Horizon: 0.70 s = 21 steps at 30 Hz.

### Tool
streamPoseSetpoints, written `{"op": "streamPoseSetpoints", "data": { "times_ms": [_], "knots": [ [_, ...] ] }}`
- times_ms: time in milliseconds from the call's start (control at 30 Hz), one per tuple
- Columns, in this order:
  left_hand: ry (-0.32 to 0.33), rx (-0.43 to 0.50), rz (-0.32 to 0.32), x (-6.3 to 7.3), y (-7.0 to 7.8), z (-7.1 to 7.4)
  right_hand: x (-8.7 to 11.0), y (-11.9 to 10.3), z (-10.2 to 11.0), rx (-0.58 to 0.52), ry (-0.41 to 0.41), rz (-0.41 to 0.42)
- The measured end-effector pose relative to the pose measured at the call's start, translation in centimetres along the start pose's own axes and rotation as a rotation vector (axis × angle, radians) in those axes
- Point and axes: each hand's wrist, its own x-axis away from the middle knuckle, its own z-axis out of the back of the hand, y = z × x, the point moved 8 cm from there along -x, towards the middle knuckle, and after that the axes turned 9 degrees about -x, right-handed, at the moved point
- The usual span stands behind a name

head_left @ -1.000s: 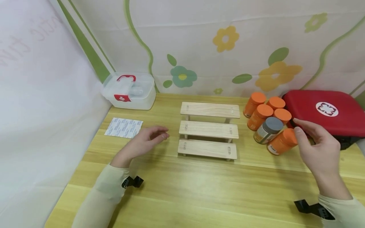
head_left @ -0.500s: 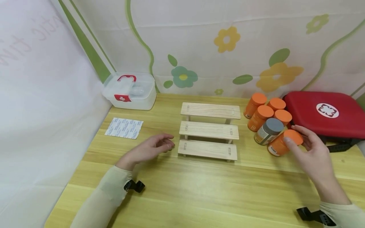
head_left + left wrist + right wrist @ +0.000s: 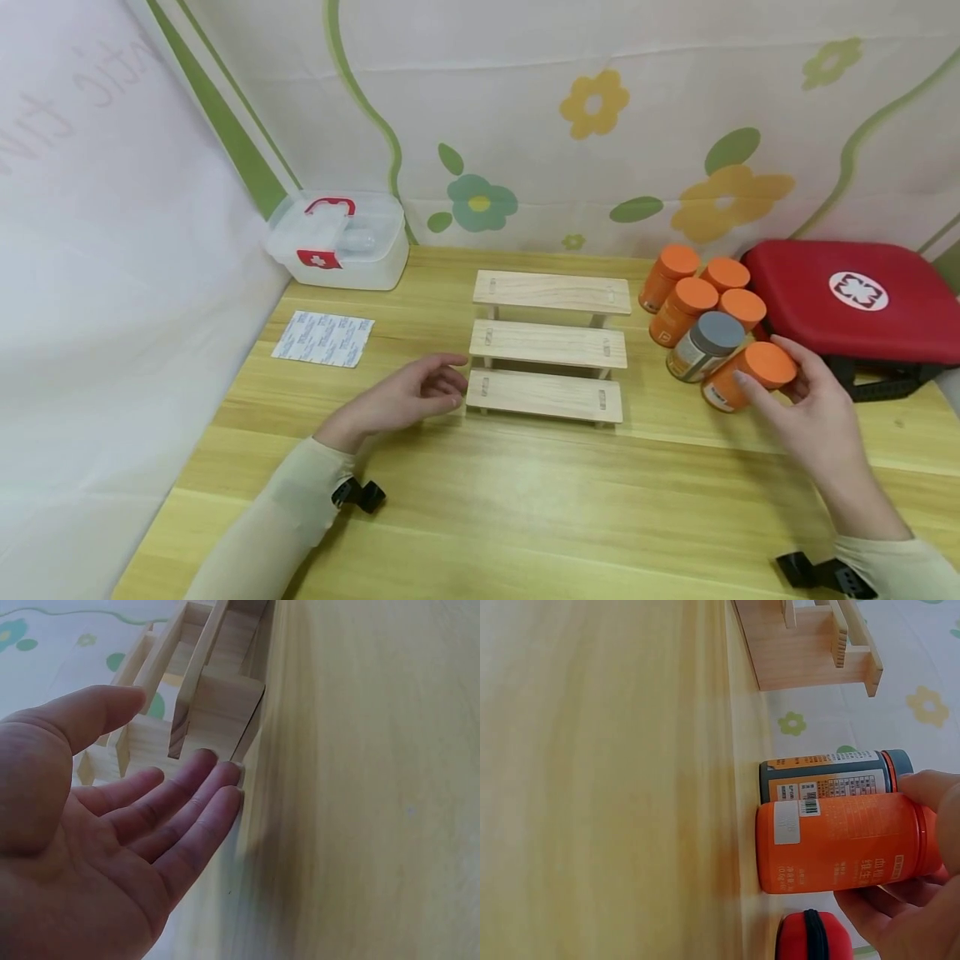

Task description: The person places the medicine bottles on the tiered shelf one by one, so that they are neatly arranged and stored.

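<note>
My right hand (image 3: 817, 425) holds the nearest orange pill bottle (image 3: 735, 385) around its lid, thumb on one side and fingers on the other. In the right wrist view this orange bottle (image 3: 840, 844) stands upright beside a grey-lidded bottle (image 3: 832, 774), its base at the table. At the left end of a three-step wooden rack (image 3: 546, 395) is my left hand (image 3: 412, 393), palm facing inward. Its fingers (image 3: 191, 825) are relaxed and lightly bent, tips right at the rack's lowest step in the left wrist view, and nothing is in them.
Several more orange bottles (image 3: 684, 308) cluster behind the grey-lidded one. A red first-aid case (image 3: 795, 292) lies at the back right. On the left are a clear plastic first-aid box (image 3: 367, 271) and a white printed packet (image 3: 322, 337). A patterned cloth (image 3: 525, 100) hangs behind the table.
My right hand has moved left onto the nearest orange bottle and taken hold around its lid. My left hand has moved right, up to the rack's end.
</note>
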Motion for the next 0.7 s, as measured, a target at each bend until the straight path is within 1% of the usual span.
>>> {"op": "streamPoseSetpoints", "data": {
  "times_ms": [200, 300, 467, 700],
  "knots": [
    [0.012, 0.0, -0.007, -0.3, -0.1, -0.1, 0.2, 0.7, -0.1, -0.037, -0.013, -0.016],
    [0.023, -0.014, -0.004, -0.4, 0.1, -0.1, 0.4, 1.0, -0.1, -0.053, -0.022, -0.028],
    [0.043, -0.035, 0.004, -0.4, 0.2, -0.1, 0.7, 1.2, -0.2, -0.076, -0.017, -0.024],
    [0.05, -0.058, -0.026, -0.8, 0.3, -0.5, 1.0, 1.4, 0.2, -0.092, 0.002, -0.039]
  ]
}}
